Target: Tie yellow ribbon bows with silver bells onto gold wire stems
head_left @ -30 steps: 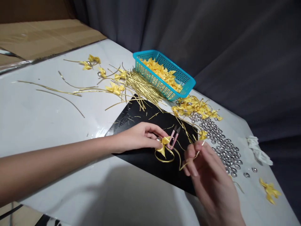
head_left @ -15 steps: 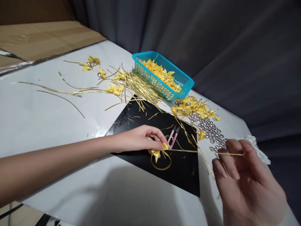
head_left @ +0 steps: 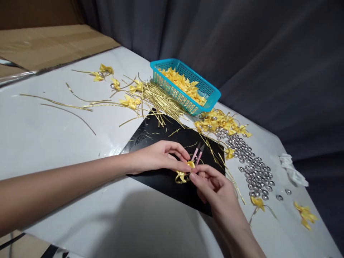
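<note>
Over the black mat (head_left: 172, 193), my left hand (head_left: 163, 156) pinches a yellow ribbon bow (head_left: 190, 164) between thumb and fingers. A loop of gold cord (head_left: 182, 181) hangs just below the bow. My right hand (head_left: 215, 186) meets it from the right, its thumb and forefinger pinched together at the bow's edge; what lies between those fingertips is too small to make out, and the cord's free end is hidden there. Pink thread snips (head_left: 197, 156) lie on the mat just beyond the fingers, blades pointing away.
A blue basket (head_left: 185, 94) of yellow bows stands at the back, gold cords (head_left: 161, 98) heaped beside it. Silver beads (head_left: 258, 175) spread along the right, near finished-looking yellow bows (head_left: 220, 122). Crumpled white material (head_left: 292, 170) lies at the right edge. Cardboard (head_left: 53, 44) borders the left.
My right hand has come in from the far right, where it drew the gold cord out straight, to the bow. The cord loop looks smaller. My left hand has kept its hold.
</note>
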### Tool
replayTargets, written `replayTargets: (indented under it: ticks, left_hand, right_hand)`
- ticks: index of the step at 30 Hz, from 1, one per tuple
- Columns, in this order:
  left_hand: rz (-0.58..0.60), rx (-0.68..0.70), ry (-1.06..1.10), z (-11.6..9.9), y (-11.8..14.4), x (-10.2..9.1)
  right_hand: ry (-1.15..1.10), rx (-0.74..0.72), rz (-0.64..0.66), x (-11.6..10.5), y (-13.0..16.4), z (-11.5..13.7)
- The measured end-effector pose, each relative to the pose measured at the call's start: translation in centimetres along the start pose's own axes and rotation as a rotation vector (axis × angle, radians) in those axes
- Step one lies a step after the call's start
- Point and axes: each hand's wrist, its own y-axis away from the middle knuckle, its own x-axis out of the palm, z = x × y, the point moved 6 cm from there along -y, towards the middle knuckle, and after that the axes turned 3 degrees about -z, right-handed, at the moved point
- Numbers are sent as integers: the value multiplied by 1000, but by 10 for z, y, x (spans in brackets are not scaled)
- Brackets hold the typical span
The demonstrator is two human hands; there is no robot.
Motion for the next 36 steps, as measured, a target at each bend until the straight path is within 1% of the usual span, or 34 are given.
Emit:
replayTargets:
  ticks: [1,3,6,8,10,14,17,21,24,27,29,34,36]
  left_hand:
    - [-1,-7,-5,0,0,0]
    - [18,-27,-15,2,1,1]
    - [99,-54,-36,5,2,7]
    - [135,-63,-73,5,3,10]
    - [141,-50,-123,4,4,12]
    - [120,-14,-194,2,5,15]
    - [76,-39,-165,6,5,13]
    - [17,-74,-94,10,3,10]
    - [-17,-62,-71,9,2,9]
    - [-44,-51,-93,7,2,7]
    - [-56,-41,-110,5,1,6]
    - [-21,-72,-117,9,-1,4]
    - [-31,-47,-130,7,-1,4]
  right_hand:
    - [18,-4,3,0,0,-1]
    - [4,2,-36,-4,0,1]
    - [-33,34,-90,-8,2,6]
    - [-38,34,-94,-8,4,9]
    - [-35,28,-95,-8,5,12]
    - [-43,51,-57,-4,6,10]
    - [-65,59,-60,-3,5,7]
    - [-97,50,-33,-1,2,4]
    - [-147,66,-59,-2,1,4]
    - [-214,88,-34,-2,1,5]
    - [-240,87,-42,-4,1,6]
    - [-181,41,-50,-11,1,10]
    - [-123,8,-90,-15,1,12]
